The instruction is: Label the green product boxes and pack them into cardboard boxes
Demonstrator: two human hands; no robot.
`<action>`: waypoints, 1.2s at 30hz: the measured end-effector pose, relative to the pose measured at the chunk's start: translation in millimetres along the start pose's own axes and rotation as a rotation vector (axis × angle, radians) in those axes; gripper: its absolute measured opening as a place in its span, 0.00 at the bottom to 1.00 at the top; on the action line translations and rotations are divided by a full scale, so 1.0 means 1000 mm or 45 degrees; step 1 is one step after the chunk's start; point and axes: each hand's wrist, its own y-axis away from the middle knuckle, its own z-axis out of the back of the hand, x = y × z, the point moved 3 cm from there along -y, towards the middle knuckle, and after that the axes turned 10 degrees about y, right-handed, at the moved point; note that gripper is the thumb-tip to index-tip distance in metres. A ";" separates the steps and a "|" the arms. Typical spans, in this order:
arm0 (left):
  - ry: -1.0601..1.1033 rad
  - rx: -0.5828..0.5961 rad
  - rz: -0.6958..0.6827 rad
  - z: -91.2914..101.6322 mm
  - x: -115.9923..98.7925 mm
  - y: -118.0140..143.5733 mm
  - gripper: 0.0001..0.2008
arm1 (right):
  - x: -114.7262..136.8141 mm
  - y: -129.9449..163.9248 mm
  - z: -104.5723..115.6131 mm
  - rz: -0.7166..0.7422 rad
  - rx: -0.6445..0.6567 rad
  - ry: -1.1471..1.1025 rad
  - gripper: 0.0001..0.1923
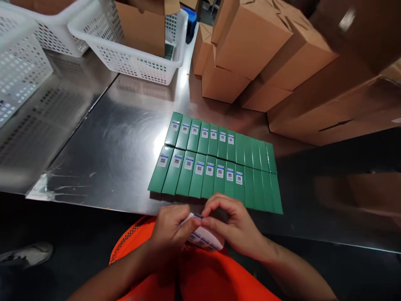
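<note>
This is a packing or labelling station in a small factory or warehouse. The work surface is a bare stainless-steel table (103, 138), scuffed and reflective. Two neat rows of identical green boxes (216, 161) lie on it, most bearing a small printed QR-code label (199, 167). Plain brown cardboard cartons (250, 46) are stacked high along the right and back, and white perforated plastic baskets (131, 58) stand at the far left, one holding another carton.

L hand (171, 230) & R hand (236, 228) together, fingertips pinched, forearms angled inward
</note>
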 end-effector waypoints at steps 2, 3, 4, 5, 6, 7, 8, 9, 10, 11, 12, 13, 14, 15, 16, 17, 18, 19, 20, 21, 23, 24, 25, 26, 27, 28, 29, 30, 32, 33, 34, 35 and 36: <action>0.010 0.034 -0.052 -0.001 -0.001 0.001 0.34 | -0.004 -0.001 -0.006 -0.041 -0.014 -0.103 0.05; -0.002 0.057 -0.070 -0.002 -0.002 0.002 0.33 | -0.005 -0.001 -0.006 -0.069 -0.005 -0.164 0.06; -0.028 0.069 -0.092 -0.002 -0.003 0.004 0.31 | -0.007 -0.001 -0.004 -0.094 0.001 -0.233 0.07; -0.070 0.080 -0.116 -0.002 -0.005 0.006 0.29 | -0.008 -0.002 0.002 -0.109 -0.017 -0.303 0.09; -0.123 0.080 -0.151 -0.002 -0.007 0.007 0.27 | -0.010 -0.004 0.012 -0.115 -0.071 -0.358 0.11; -0.177 0.073 -0.198 -0.002 -0.009 0.009 0.26 | -0.012 -0.007 0.026 -0.112 -0.170 -0.384 0.13; -0.224 0.063 -0.251 -0.002 -0.011 0.010 0.25 | -0.014 -0.011 0.043 -0.106 -0.306 -0.373 0.14; -0.259 0.060 -0.297 -0.003 -0.013 0.011 0.25 | -0.017 -0.016 0.063 -0.104 -0.463 -0.326 0.17; -0.282 0.062 -0.323 -0.004 -0.013 0.012 0.24 | -0.021 -0.023 0.083 -0.112 -0.619 -0.257 0.19; -0.297 0.065 -0.330 -0.005 -0.012 0.012 0.24 | -0.026 -0.030 0.104 -0.132 -0.746 -0.179 0.22; -0.307 0.065 -0.323 -0.006 -0.011 0.013 0.23 | -0.032 -0.039 0.123 -0.149 -0.823 -0.107 0.24; -0.313 0.069 -0.310 -0.007 -0.008 0.013 0.23 | -0.038 -0.049 0.139 -0.167 -0.841 -0.053 0.25; -0.317 0.062 -0.308 -0.008 -0.006 0.013 0.22 | -0.045 -0.060 0.152 -0.204 -0.790 -0.024 0.24; -0.325 0.051 -0.318 -0.009 -0.004 0.014 0.21 | -0.052 -0.071 0.162 -0.265 -0.694 -0.010 0.23; -0.334 0.045 -0.334 -0.009 -0.003 0.015 0.20 | -0.058 -0.081 0.168 -0.333 -0.586 -0.004 0.22; -0.344 0.043 -0.352 -0.009 -0.002 0.016 0.20 | -0.064 -0.089 0.172 -0.402 -0.488 -0.001 0.21; -0.354 0.044 -0.371 -0.009 -0.002 0.017 0.19 | -0.068 -0.096 0.175 -0.460 -0.415 0.004 0.20; -0.367 0.047 -0.385 -0.009 -0.003 0.018 0.19 | -0.071 -0.102 0.176 -0.501 -0.378 0.013 0.19; -0.380 0.045 -0.396 -0.008 -0.003 0.019 0.19 | -0.073 -0.106 0.177 -0.523 -0.368 0.023 0.18; -0.393 0.038 -0.403 -0.007 -0.004 0.019 0.19 | -0.074 -0.110 0.177 -0.531 -0.367 0.031 0.18; -0.406 0.012 -0.413 -0.003 -0.004 0.020 0.19 | -0.075 -0.113 0.177 -0.544 -0.364 0.044 0.19; -0.405 0.006 -0.405 -0.002 -0.004 0.020 0.19 | -0.076 -0.114 0.177 -0.546 -0.366 0.049 0.21; -0.397 0.002 -0.393 -0.001 -0.003 0.021 0.20 | -0.076 -0.114 0.177 -0.548 -0.372 0.053 0.23; -0.385 0.005 -0.376 0.000 -0.002 0.021 0.20 | -0.076 -0.113 0.178 -0.550 -0.379 0.057 0.25; -0.370 0.014 -0.353 0.000 -0.001 0.020 0.20 | -0.077 -0.113 0.178 -0.553 -0.385 0.060 0.27; -0.356 0.023 -0.326 0.000 0.001 0.020 0.19 | -0.077 -0.113 0.178 -0.557 -0.391 0.062 0.28; -0.344 0.031 -0.301 0.000 0.002 0.020 0.19 | -0.077 -0.113 0.178 -0.563 -0.397 0.064 0.28; -0.332 0.043 -0.281 0.000 0.002 0.019 0.19 | -0.077 -0.113 0.178 -0.567 -0.400 0.065 0.28; -0.312 0.058 -0.261 -0.001 0.002 0.018 0.19 | -0.076 -0.113 0.177 -0.575 -0.407 0.067 0.28; -0.304 0.056 -0.262 -0.001 0.001 0.017 0.19 | -0.076 -0.114 0.177 -0.578 -0.410 0.070 0.28; -0.297 0.051 -0.267 -0.001 0.001 0.017 0.19 | -0.075 -0.114 0.177 -0.581 -0.413 0.074 0.28; -0.292 0.048 -0.271 -0.001 0.001 0.016 0.20 | -0.075 -0.114 0.177 -0.582 -0.416 0.080 0.28; -0.287 0.041 -0.273 -0.001 0.001 0.015 0.20 | -0.075 -0.115 0.177 -0.583 -0.418 0.088 0.28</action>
